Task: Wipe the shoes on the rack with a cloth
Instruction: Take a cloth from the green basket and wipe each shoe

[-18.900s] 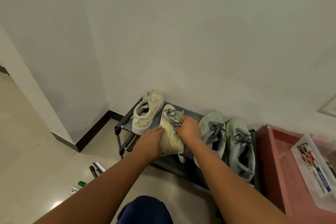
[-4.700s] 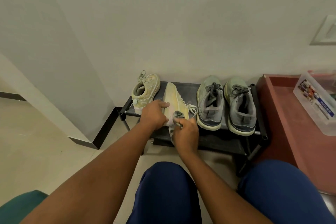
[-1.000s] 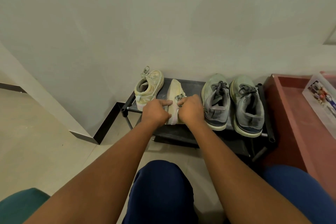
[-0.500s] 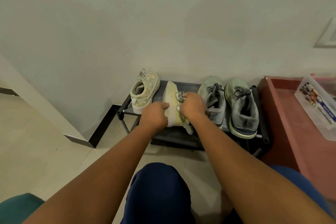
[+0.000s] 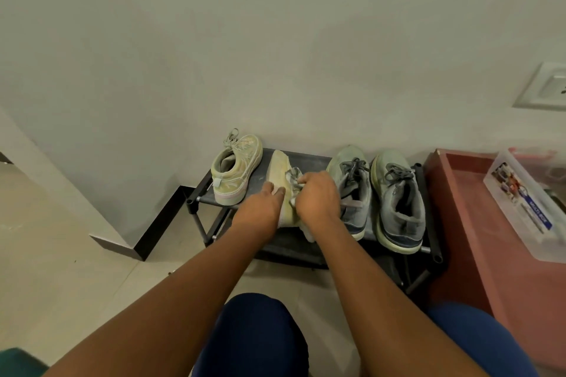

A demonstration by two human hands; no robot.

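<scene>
Four shoes (image 5: 398, 202), one rack (image 5: 425, 211), cloth (image 5: 294, 180), plastic box (image 5: 526, 208).

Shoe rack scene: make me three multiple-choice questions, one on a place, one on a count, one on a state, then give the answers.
1. Where is the grey pair of shoes on the rack?
A. Right end
B. Left end
C. On the floor

2. How many shoes are on the rack?
A. Two
B. Four
C. Six

3. How does the cream shoe between the hands lie?
A. Upright
B. Tipped on its side
C. Sole up

Answers: 1 A, beside the red tray. 2 B, two cream, two grey. 3 B, left hand steadies it while right hand holds the cloth.
</scene>
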